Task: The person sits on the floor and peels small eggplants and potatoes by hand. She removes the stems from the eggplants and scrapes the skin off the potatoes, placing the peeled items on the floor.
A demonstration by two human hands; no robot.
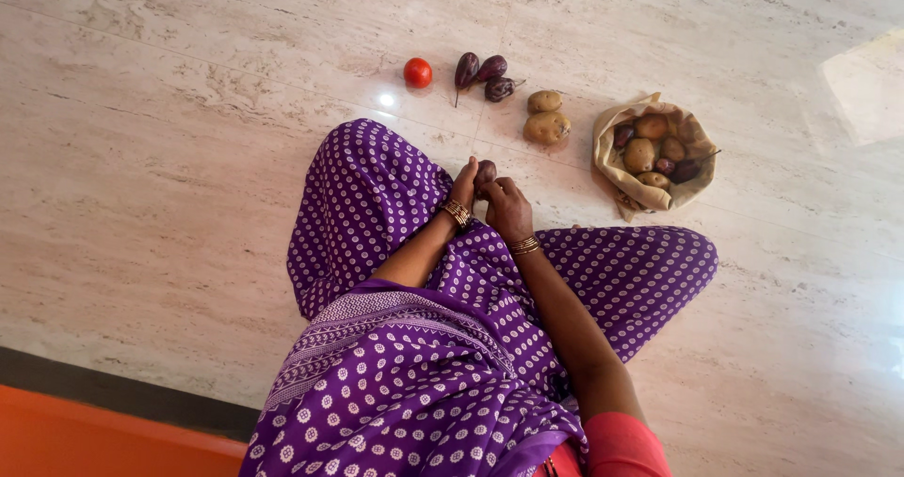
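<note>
Purple, glossy and small, the aubergine (485, 173) is sitting between both hands, just ahead of the knees of the person seated on the pale marble floor (188, 157). I am seeing the left hand (464, 187) pressing against its left side and the right hand (507, 209) curling around it from below and the right, fingers closed on it; both hands are equally near, since both are touching it. Its long axis I cannot tell, as only the rounded top is showing above the fingers. Farther out on the floor, well apart from the hands, a tomato (417, 72), three more aubergines (482, 74), two potatoes (545, 117) and an open cloth bag (612, 133) of vegetables are lying in a rough row.
</note>
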